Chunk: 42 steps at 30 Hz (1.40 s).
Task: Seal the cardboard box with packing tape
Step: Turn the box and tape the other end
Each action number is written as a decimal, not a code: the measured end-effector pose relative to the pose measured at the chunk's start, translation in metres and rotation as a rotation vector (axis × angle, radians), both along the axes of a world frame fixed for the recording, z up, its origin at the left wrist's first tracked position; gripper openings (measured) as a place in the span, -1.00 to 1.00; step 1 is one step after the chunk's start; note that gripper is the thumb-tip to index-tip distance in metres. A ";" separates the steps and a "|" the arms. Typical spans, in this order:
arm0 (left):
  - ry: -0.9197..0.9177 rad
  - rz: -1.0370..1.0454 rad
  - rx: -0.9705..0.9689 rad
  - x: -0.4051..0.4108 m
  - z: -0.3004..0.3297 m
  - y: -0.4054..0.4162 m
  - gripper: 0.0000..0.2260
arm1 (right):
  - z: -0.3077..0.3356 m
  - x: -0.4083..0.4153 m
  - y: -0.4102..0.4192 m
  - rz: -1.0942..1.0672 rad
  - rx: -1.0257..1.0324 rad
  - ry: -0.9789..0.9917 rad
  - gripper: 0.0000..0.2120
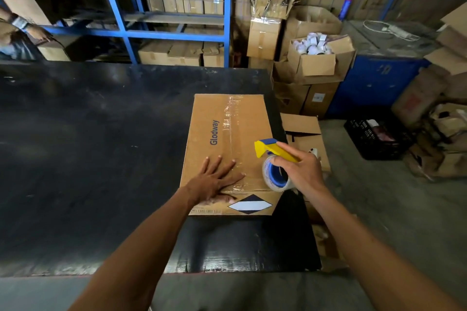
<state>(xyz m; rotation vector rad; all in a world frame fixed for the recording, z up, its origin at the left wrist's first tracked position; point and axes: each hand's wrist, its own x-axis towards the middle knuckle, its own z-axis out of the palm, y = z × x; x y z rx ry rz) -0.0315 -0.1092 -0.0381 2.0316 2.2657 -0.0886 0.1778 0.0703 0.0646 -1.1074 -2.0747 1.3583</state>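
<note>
The cardboard box (228, 149) lies flat near the right edge of the dark surface (88, 159), its long side running away from the person, and a strip of clear packing tape (230, 121) already runs along the centre seam from the far edge toward the near one. The left hand (214, 180) rests palm-down on the near part of the lid, fingers (222, 163) straight and spread — pressing the flaps, not gripping. The right hand (300, 168) is curled round the yellow-and-blue tape dispenser (274, 161), which sits at the near right part of the box top, its clear roll just above the cardboard; whether the roll touches the box cannot be told. Glossy film shows at the near edge just beside the left hand, so the seam pass looks laid down and the step in hand appears to be finishing that end — either tearing off or starting a fresh strip. The next move likely calls for keeping the flaps pinned with the left hand while the dispenser's blade edge is tipped down to cut the tape cleanly, then smoothing the loose end over the near edge.
</note>
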 end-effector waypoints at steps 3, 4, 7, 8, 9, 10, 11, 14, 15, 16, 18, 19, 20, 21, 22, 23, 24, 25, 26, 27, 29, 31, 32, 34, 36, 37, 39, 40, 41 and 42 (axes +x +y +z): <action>0.019 -0.002 0.014 -0.001 -0.004 0.000 -0.27 | -0.001 -0.001 -0.006 0.019 -0.005 0.009 -0.57; 0.016 -0.003 0.005 -0.002 -0.003 0.000 -0.28 | -0.001 -0.001 -0.010 0.028 -0.004 0.006 -0.57; 0.019 -0.009 -0.017 -0.002 0.001 0.001 -0.27 | 0.002 -0.003 -0.019 0.046 -0.009 0.002 -0.59; 0.016 -0.004 -0.021 -0.002 0.002 0.002 -0.27 | 0.003 -0.003 -0.022 0.052 -0.012 0.003 -0.60; 0.012 0.003 -0.025 -0.001 0.003 0.002 -0.27 | 0.003 -0.004 -0.025 0.059 -0.018 0.007 -0.60; 0.014 0.007 -0.034 -0.001 0.005 0.001 -0.28 | 0.003 -0.004 -0.028 0.066 -0.023 0.010 -0.60; 0.021 0.006 -0.048 -0.001 0.006 0.001 -0.29 | 0.003 -0.005 -0.032 0.072 -0.026 0.011 -0.60; 0.036 0.001 -0.087 -0.003 0.010 0.001 -0.29 | 0.002 -0.005 -0.041 0.091 -0.012 0.006 -0.58; 0.035 -0.002 -0.097 -0.005 0.010 0.001 -0.28 | 0.002 -0.004 -0.044 0.098 -0.005 0.006 -0.58; 0.032 -0.005 -0.106 -0.006 0.011 0.000 -0.28 | 0.003 -0.002 -0.046 0.105 0.004 0.004 -0.58; 0.027 -0.014 -0.113 -0.009 0.012 -0.001 -0.28 | 0.005 0.001 -0.051 0.106 0.013 0.005 -0.58; 0.028 -0.010 -0.113 -0.009 0.012 -0.001 -0.28 | 0.005 0.002 -0.052 0.105 0.014 0.009 -0.58; 0.025 0.001 -0.112 -0.008 0.013 -0.001 -0.27 | 0.004 0.004 -0.053 0.104 0.014 0.015 -0.58; 0.009 0.009 -0.110 -0.006 0.013 0.000 -0.27 | 0.003 0.006 -0.053 0.103 0.016 0.018 -0.57; -0.020 0.017 -0.104 -0.003 0.013 0.000 -0.26 | 0.002 0.009 -0.054 0.104 0.022 0.018 -0.57; -0.086 0.035 -0.098 0.000 0.012 0.001 -0.25 | -0.001 0.012 -0.054 0.113 0.033 0.015 -0.57; -0.213 0.074 -0.078 0.005 0.013 0.001 -0.25 | -0.004 0.015 -0.055 0.127 0.049 0.012 -0.58; -0.438 0.143 -0.033 0.010 0.013 0.000 -0.26 | -0.006 0.019 -0.056 0.140 0.076 0.006 -0.58; -0.742 0.245 0.035 0.017 0.017 -0.001 -0.31 | -0.008 0.024 -0.056 0.147 0.124 -0.005 -0.57; -1.059 0.367 0.123 0.025 0.023 -0.003 -0.41 | -0.009 0.028 -0.056 0.147 0.193 -0.015 -0.55; -1.548 0.625 0.259 0.034 0.044 -0.007 -0.63 | -0.007 0.036 -0.058 0.165 0.382 0.029 -0.51; -1.900 0.841 0.201 0.030 0.064 -0.012 -0.51 | 0.002 0.040 -0.063 0.226 0.579 0.131 -0.49; -2.012 0.889 0.137 0.026 0.074 -0.017 -0.45 | 0.007 0.040 -0.066 0.258 0.656 0.182 -0.49; -2.082 0.879 0.019 0.018 0.089 -0.028 -0.37 | 0.018 0.039 -0.070 0.316 0.783 0.264 -0.51; -2.105 0.817 -0.054 0.013 0.099 -0.037 -0.31 | 0.021 0.037 -0.072 0.402 0.902 0.269 -0.50; -2.117 0.782 -0.077 0.013 0.104 -0.040 -0.29 | 0.020 0.035 -0.073 0.469 0.942 0.221 -0.47; -2.075 0.735 -0.094 0.016 0.111 -0.044 -0.30 | 0.009 0.031 -0.078 0.585 0.988 0.066 -0.42; -2.010 0.737 -0.084 0.019 0.115 -0.047 -0.34 | 0.004 0.029 -0.080 0.595 0.990 0.015 -0.40; -1.961 0.747 -0.065 0.021 0.117 -0.052 -0.42 | 0.000 0.028 -0.083 0.582 0.974 -0.003 -0.38; -1.948 0.746 -0.048 0.022 0.118 -0.058 -0.51 | -0.002 0.027 -0.085 0.569 0.949 0.008 -0.37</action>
